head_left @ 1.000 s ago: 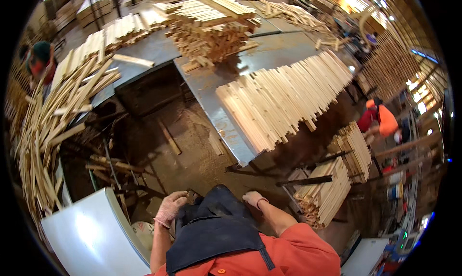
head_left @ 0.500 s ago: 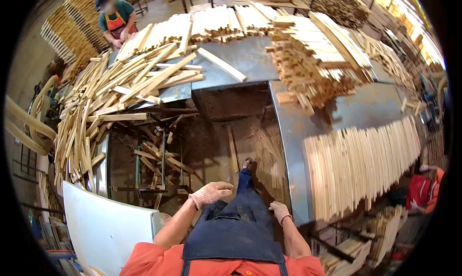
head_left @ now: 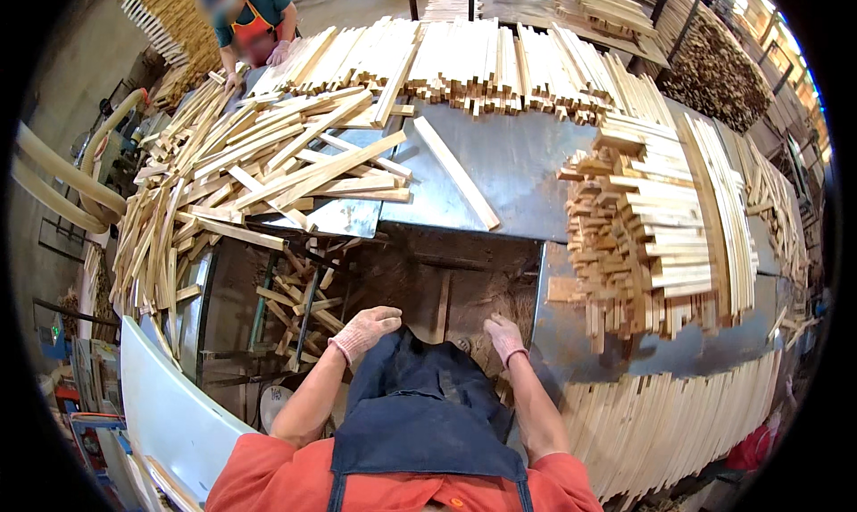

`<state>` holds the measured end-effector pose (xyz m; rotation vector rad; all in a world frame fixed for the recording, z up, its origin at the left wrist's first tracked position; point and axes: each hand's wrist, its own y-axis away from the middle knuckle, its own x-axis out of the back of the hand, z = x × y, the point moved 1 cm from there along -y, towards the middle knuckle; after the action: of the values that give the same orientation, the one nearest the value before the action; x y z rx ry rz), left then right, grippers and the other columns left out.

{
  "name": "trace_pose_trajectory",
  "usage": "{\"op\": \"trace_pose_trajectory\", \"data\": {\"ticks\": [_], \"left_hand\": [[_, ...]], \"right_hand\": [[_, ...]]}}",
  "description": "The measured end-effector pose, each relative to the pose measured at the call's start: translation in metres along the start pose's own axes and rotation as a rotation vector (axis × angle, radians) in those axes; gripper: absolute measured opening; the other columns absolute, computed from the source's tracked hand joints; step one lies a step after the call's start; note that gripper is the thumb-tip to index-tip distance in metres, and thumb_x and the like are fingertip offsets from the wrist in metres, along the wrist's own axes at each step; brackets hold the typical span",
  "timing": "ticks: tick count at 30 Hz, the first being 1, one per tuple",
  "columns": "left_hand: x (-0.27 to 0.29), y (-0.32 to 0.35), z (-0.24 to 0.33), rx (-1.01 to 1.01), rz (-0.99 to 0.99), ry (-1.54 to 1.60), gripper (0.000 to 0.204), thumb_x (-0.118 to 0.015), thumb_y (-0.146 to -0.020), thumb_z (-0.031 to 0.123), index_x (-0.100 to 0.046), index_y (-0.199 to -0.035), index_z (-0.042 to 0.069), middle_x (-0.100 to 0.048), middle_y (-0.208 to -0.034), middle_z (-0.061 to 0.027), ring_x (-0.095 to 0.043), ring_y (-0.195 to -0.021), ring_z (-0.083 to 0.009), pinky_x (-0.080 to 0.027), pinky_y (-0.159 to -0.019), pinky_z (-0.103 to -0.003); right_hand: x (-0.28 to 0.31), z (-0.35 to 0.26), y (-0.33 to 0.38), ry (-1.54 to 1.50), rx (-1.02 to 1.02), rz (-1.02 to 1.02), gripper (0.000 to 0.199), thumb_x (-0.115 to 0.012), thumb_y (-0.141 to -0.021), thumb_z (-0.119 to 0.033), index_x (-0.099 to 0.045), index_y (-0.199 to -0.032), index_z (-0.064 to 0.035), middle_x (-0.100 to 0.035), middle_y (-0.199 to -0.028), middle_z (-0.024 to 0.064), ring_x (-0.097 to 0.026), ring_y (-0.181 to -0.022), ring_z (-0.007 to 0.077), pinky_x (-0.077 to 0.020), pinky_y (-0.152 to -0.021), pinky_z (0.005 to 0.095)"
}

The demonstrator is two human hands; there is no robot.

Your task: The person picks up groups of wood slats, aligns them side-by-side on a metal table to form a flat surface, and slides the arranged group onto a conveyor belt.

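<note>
My left hand (head_left: pixel 364 330), in a pale pinkish work glove, hangs above my dark apron (head_left: pixel 437 432) with its fingers stretched out. It holds nothing. My right hand (head_left: pixel 505 335), gloved alike, is at the apron's right side beside the metal table edge, fingers loosely extended and nothing in them. Ahead, one loose wooden strip (head_left: pixel 457 174) lies slanting on the metal tabletop (head_left: pixel 500 191). To its left is a jumbled heap of wooden strips (head_left: pixel 277 159); to its right, a layered stack of strips (head_left: pixel 661 235) with uneven ends.
A row of strips (head_left: pixel 661 423) lies side by side at my right. Along the far edge runs another row of strips (head_left: pixel 464 57). A co-worker (head_left: pixel 250 25) bends at the far left. Offcuts (head_left: pixel 299 307) lie below, left. A pale curved panel (head_left: pixel 170 396) stands near my left arm.
My view has moved forward, bringing the tables and stacks nearer. My right hand has come up and forward. The co-worker leans lower over the strips.
</note>
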<state>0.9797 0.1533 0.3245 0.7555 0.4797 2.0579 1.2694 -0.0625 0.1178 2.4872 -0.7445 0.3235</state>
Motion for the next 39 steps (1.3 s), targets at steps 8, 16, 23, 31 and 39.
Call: {"op": "trace_pose_trajectory", "data": {"ticks": [8,16,23,31,39], "left_hand": [[0.073,-0.11,0.014,0.02,0.165,0.463,0.045,-0.07,-0.103,0.024,-0.067,-0.138,-0.005,-0.074,-0.134,-0.0154,-0.068,-0.126,-0.0238,-0.051,-0.11,-0.034],[0.241,-0.343,0.061,-0.17,0.605,-0.018,0.061,-0.07,-0.096,0.035,-0.062,-0.14,-0.007,-0.069,-0.137,-0.0287,-0.066,-0.13,-0.0417,-0.052,-0.111,-0.044],[0.349,-0.517,0.137,0.197,0.589,-0.422,0.074,-0.081,-0.086,0.044,-0.053,-0.142,0.005,-0.068,-0.132,-0.0261,-0.067,-0.123,-0.0428,-0.053,-0.105,-0.05],[0.372,-0.593,0.139,0.157,0.498,-0.336,0.059,-0.08,-0.085,0.04,-0.064,-0.126,0.001,-0.072,-0.118,-0.0278,-0.07,-0.113,-0.0457,-0.056,-0.097,-0.053],[0.31,-0.514,0.129,0.047,0.534,-0.117,0.039,-0.078,-0.085,0.027,-0.066,-0.112,0.001,-0.073,-0.099,-0.0254,-0.071,-0.097,-0.045,-0.056,-0.088,-0.049]], "right_hand": [[-0.008,-0.163,-0.159,0.456,-0.063,0.004,0.085,-0.071,-0.089,-0.037,-0.045,-0.161,-0.0022,-0.066,-0.144,0.0233,-0.062,-0.134,0.0365,-0.0494,-0.114,0.0446],[-0.029,-0.219,-0.293,0.81,-0.052,0.191,0.079,-0.077,-0.083,-0.029,-0.05,-0.153,-0.0064,-0.064,-0.14,0.0176,-0.061,-0.129,0.0376,-0.0506,-0.11,0.049],[-0.042,-0.239,-0.333,0.872,-0.13,0.048,0.076,-0.075,-0.084,-0.024,-0.052,-0.154,-0.0029,-0.066,-0.13,0.0189,-0.064,-0.116,0.0389,-0.0533,-0.101,0.0483],[0.005,-0.311,-0.282,-0.014,-0.303,-0.075,0.085,-0.08,-0.083,-0.012,-0.045,-0.159,0.004,-0.067,-0.137,0.0144,-0.065,-0.114,0.0217,-0.0508,-0.099,0.0315],[0.022,-0.388,-0.34,-0.357,-0.278,0.134,0.081,-0.074,-0.092,-0.008,-0.038,-0.164,0.0044,-0.063,-0.107,0.0032,-0.058,-0.093,0.0107,-0.0514,-0.084,0.0278]]}}
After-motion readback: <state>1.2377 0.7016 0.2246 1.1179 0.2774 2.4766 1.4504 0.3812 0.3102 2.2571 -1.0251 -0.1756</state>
